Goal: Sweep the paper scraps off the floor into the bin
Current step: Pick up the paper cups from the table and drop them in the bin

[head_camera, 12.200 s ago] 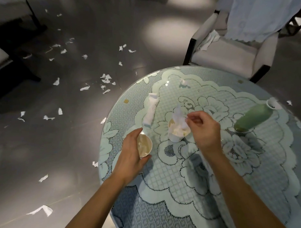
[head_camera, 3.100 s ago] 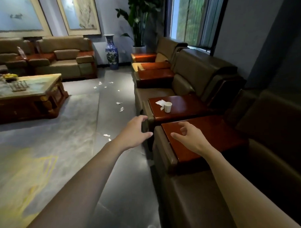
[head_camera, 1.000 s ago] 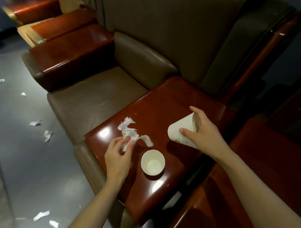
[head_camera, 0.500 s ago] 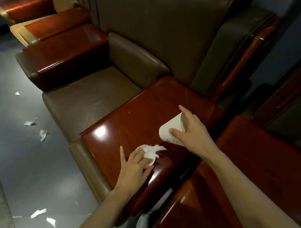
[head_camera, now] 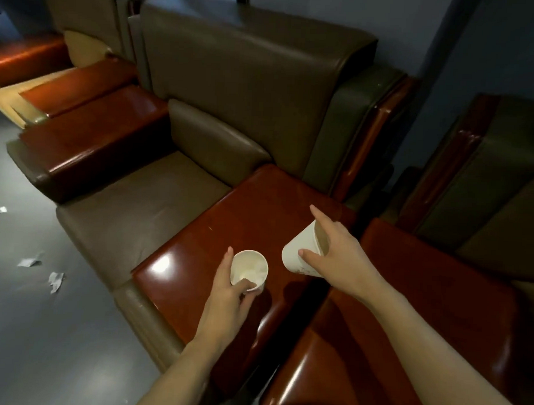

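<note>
Head view: grey floor [head_camera: 43,331] fills the left side, and on it lie the paper scraps [head_camera: 29,262] — three in view, all left of and lower than the armchair [head_camera: 144,216]. No bin shows. Beside the seat runs a wooden armrest [head_camera: 259,208] with both hands over it. The left hand [head_camera: 226,295] is the nearer one to the scraps, though well apart from them. Its fingers curl round an upright cup [head_camera: 249,270] that holds something pale. The right hand [head_camera: 336,259] pinches a tilted cup [head_camera: 300,252] between thumb and fingers, its long axis running from lower left to upper right — two cups in all. Reaching the scraps calls for a turn leftward and down.
</note>
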`<state>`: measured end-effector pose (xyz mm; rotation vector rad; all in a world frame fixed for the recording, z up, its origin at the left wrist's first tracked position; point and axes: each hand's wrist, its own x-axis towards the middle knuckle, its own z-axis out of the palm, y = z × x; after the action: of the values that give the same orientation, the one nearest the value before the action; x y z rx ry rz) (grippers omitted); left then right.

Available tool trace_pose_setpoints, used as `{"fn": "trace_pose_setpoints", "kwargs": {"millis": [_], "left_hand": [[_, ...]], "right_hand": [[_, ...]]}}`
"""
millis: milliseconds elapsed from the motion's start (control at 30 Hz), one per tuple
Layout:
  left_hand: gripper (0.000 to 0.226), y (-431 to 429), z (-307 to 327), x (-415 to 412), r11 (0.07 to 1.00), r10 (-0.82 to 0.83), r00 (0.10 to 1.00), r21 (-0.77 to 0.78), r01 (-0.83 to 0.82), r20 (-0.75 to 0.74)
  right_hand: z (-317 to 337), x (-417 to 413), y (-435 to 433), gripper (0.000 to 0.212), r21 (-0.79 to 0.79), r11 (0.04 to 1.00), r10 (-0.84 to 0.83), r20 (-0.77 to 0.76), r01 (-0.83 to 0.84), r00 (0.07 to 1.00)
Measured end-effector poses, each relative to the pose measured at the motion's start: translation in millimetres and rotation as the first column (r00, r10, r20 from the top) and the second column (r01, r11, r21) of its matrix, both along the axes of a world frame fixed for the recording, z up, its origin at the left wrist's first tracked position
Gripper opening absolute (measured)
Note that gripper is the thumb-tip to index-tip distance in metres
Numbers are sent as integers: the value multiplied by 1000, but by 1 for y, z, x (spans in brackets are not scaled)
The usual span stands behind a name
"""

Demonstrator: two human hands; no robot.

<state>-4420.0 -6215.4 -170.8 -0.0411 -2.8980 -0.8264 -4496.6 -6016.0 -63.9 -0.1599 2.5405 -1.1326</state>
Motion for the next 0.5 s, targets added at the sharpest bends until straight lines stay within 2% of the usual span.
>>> {"fn": "trace_pose_setpoints", "kwargs": {"millis": [100,200,267,400,500], "left_hand": [[20,7,51,-16,990,-47,999,135,44,16],[52,23,106,-24,969,-113,994,222,112,-6],[65,39,137,-26,944,-197,980,267,195,-19],[77,97,187,-14,856,-438,897,276,436,-58],[77,161,211,8,768,-586,806,258,587,-90]], "right_hand": [[41,20,16,81,13,997,-80,-12,80,997],[82,49,33,79,19,979,-201,-53,202,978],[104,72,46,77,26,960,-276,-83,279,958],[137,130,81,75,58,895,-432,-122,441,893],[155,183,122,76,80,799,-581,-158,597,799]]}}
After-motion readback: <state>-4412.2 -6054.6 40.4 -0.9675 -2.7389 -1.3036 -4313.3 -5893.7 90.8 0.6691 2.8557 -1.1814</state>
